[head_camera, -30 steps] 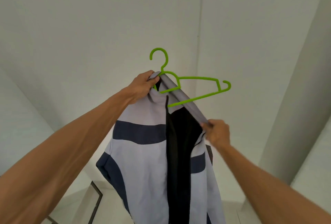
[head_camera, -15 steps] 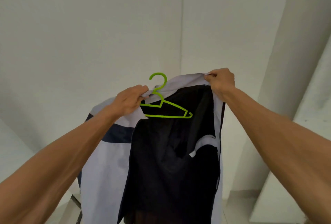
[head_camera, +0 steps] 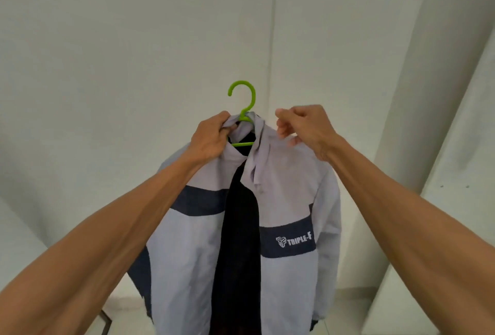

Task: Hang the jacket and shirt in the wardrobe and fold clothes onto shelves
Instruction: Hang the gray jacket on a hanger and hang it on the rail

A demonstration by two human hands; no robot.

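**Item 1: jacket** (head_camera: 289, 195). Pale grey with dark navy bands, one band lettered "TRIPLE-F". It is open at the front, showing a black lining (head_camera: 238, 241). It is held up in mid-air at the centre of the scene, in front of a plain white wall (head_camera: 134, 40). It hangs straight down with both shoulders draped over the hanger, and the collar is bunched at the neck.

**Item 2: hanger** (head_camera: 242, 93). Green plastic, inside the jacket. Only the hook and a short piece of the bar at the neck opening show. The hook is free and caught on nothing.

**Item 3: left hand** (head_camera: 211, 138). Its fingers are curled tight round the left collar edge and the hanger's neck, and it seems to carry the whole weight.

**Item 4: right hand** (head_camera: 308, 128). It is at the right shoulder near the collar, with its fingers (head_camera: 282, 131) loosely bent against the cloth. I cannot tell whether they pinch the cloth or only touch it.

**Item 5: dark-edged frame** (head_camera: 105, 321). Low at the near left, only partly visible and not identified.

**Status.** The jacket looks as good as seated on its hanger, apart from some tidying at the collar and right shoulder. It is not yet on a rail. No wardrobe, rail, shirt, shelves or clothes for folding are in sight, so by my reckoning most of the task remains.
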